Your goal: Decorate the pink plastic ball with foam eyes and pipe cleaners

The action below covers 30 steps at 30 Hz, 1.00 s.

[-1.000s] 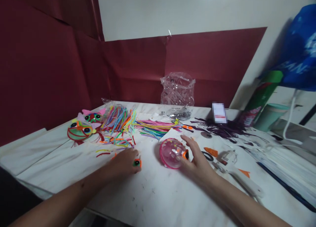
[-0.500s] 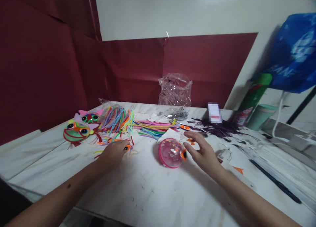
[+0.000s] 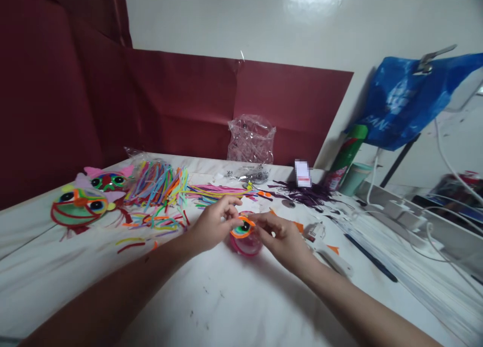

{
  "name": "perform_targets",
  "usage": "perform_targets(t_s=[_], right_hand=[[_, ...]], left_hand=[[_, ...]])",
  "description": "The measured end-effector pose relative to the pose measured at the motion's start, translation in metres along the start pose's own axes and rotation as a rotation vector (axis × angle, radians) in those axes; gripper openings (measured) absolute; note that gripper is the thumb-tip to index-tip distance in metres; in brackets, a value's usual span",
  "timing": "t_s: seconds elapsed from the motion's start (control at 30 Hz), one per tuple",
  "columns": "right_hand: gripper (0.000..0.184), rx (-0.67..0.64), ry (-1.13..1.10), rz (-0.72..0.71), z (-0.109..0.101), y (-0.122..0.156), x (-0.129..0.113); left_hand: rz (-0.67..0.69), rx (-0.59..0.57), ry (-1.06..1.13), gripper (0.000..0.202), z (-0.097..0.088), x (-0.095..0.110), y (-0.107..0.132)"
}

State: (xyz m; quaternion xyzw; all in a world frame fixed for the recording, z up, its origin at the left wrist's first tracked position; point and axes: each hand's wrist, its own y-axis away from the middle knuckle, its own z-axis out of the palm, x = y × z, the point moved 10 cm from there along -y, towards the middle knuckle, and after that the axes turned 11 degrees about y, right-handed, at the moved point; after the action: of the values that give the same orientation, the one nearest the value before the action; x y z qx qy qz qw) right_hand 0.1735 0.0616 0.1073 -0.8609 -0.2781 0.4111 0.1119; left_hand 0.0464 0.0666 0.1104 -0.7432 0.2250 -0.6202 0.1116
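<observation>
My left hand (image 3: 213, 225) and my right hand (image 3: 281, 239) meet at the middle of the white table (image 3: 234, 307). Together they pinch a small craft eye piece (image 3: 242, 228), orange-rimmed with a green ring and a black centre. It sits just above a pink clear plastic ball (image 3: 247, 244) that rests on the table under my fingers. Both hands have their fingers closed on the eye piece.
Two finished ball faces (image 3: 81, 206) lie at the far left. Coloured pipe cleaners (image 3: 162, 186) spread behind my left hand. A white glue gun (image 3: 328, 246) lies right of my right hand. A clear plastic bag (image 3: 251, 140), purple strips (image 3: 305, 193), a green cup (image 3: 354, 178) and a blue bag (image 3: 407, 98) stand further back.
My left hand lifted the eye piece from the table and brought it right, over the pink ball. My right hand came in from beside the ball and took hold of the piece too.
</observation>
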Motion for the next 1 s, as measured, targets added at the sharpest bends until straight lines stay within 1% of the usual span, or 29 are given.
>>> perform_targets(t_s=[0.07, 0.13, 0.2, 0.23, 0.3, 0.37, 0.43, 0.5, 0.57, 0.63, 0.7, 0.77, 0.83, 0.87, 0.93, 1.0], right_hand=[[0.027, 0.015, 0.047, 0.016, 0.0, 0.001, 0.004], [0.022, 0.058, 0.116, 0.01, -0.004, 0.0, 0.005], [0.017, 0.06, 0.127, 0.027, -0.003, -0.004, 0.008], [0.018, 0.038, 0.098, 0.053, 0.0, -0.005, 0.012], [0.018, -0.01, 0.001, 0.115, 0.008, -0.009, 0.02], [0.018, -0.02, -0.056, 0.154, 0.014, -0.011, 0.026], [0.015, -0.012, -0.027, 0.158, 0.017, -0.012, 0.028], [0.013, -0.005, 0.072, 0.125, 0.019, -0.012, 0.027], [0.015, 0.025, 0.209, 0.059, 0.018, -0.012, 0.022], [0.018, 0.06, 0.34, -0.019, 0.015, -0.011, 0.015], [0.018, 0.094, 0.433, -0.123, 0.014, -0.008, 0.004], [0.016, 0.108, 0.463, -0.277, 0.019, -0.001, -0.012], [0.017, 0.054, 0.45, -0.442, 0.033, 0.009, -0.03], [0.019, -0.009, 0.446, -0.502, 0.045, 0.015, -0.036], [0.021, -0.179, 0.477, -0.557, 0.074, 0.025, -0.042], [0.019, -0.357, 0.558, -0.553, 0.104, 0.036, -0.04]], left_hand=[[-0.024, -0.045, 0.083, 0.023, 0.008, -0.008, -0.002], [-0.049, -0.089, 0.156, 0.022, 0.015, -0.012, -0.005], [-0.052, -0.102, 0.21, 0.023, 0.016, -0.013, -0.009], [-0.041, -0.084, 0.232, 0.023, 0.012, -0.013, -0.012], [-0.025, -0.01, 0.277, 0.023, -0.003, -0.019, -0.018], [-0.046, 0.074, 0.302, 0.024, -0.019, -0.033, -0.022], [-0.098, 0.084, 0.287, 0.028, -0.025, -0.053, -0.022], [-0.135, 0.045, 0.277, 0.027, -0.019, -0.071, -0.019], [-0.147, 0.021, 0.283, 0.027, -0.008, -0.083, -0.013], [-0.136, 0.046, 0.29, 0.028, -0.001, -0.089, -0.008], [-0.122, 0.112, 0.288, 0.029, -0.003, -0.093, -0.007], [-0.114, 0.197, 0.278, 0.031, -0.016, -0.096, -0.009], [-0.108, 0.286, 0.27, 0.032, -0.035, -0.099, -0.013], [-0.107, 0.326, 0.267, 0.032, -0.045, -0.101, -0.014], [-0.113, 0.379, 0.265, 0.03, -0.059, -0.104, -0.016], [-0.129, 0.405, 0.267, 0.028, -0.066, -0.106, -0.015]])
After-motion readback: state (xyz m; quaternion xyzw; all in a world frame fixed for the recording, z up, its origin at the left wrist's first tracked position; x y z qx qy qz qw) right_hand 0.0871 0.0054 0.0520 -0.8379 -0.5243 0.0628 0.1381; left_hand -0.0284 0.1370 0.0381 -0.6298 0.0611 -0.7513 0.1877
